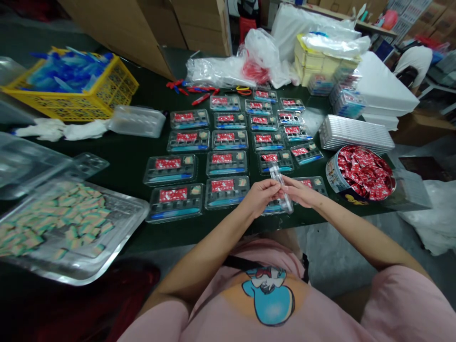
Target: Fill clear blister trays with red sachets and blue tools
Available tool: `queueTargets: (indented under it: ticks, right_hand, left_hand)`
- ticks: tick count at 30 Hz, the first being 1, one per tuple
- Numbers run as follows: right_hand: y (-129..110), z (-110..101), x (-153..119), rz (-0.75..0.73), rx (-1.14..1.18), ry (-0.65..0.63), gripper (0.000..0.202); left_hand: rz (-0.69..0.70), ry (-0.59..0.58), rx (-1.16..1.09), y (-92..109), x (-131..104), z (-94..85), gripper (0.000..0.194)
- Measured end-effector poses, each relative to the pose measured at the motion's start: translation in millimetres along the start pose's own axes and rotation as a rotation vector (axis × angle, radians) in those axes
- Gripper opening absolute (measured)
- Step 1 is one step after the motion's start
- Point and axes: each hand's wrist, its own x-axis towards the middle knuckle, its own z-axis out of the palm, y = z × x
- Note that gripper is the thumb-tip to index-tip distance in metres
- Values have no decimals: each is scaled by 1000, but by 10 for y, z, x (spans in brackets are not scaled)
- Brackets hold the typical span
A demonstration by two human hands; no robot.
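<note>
My left hand (265, 194) and my right hand (299, 191) meet near the table's front edge, both closed on a narrow clear plastic piece (281, 187). It slants between them, over the front row of packs. Clear plastic trays, such as this filled tray (224, 192), lie in rows on the dark green table. Each holds a red packet, a small pale block and a blue pen-like item. Beneath my hands, one tray (273, 207) is partly hidden. Just right of my right hand another filled tray (313, 184) shows in part.
A metal tray (137, 213) of striped blocks lies left, below a yellow basket (107, 90) of blue items. At right stand a round tin (335, 178) of red packets and stacked clear trays (356, 134). Plastic bags (217, 71) lie behind. A person (415, 61) is at far right.
</note>
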Motion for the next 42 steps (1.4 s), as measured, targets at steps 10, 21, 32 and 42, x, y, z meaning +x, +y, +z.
queueTargets:
  ticks: [10,21,32,42]
  right_hand:
    - [-165,-283,-29,-70,-208,31,72]
    - [-976,-1842,338,-43,-1623,273,116]
    - [-922,-2149,756,133,-1143,536,120]
    - [-913,-2000,461,334,-848,526,130]
  left_hand:
    - [176,132,-45,221,-35,-107,24]
    - [323,210,-134,387,-39,-364,24]
    - [286,239,-129,333,65,-459,25]
    - [263,246,-185,323,116,-492,24]
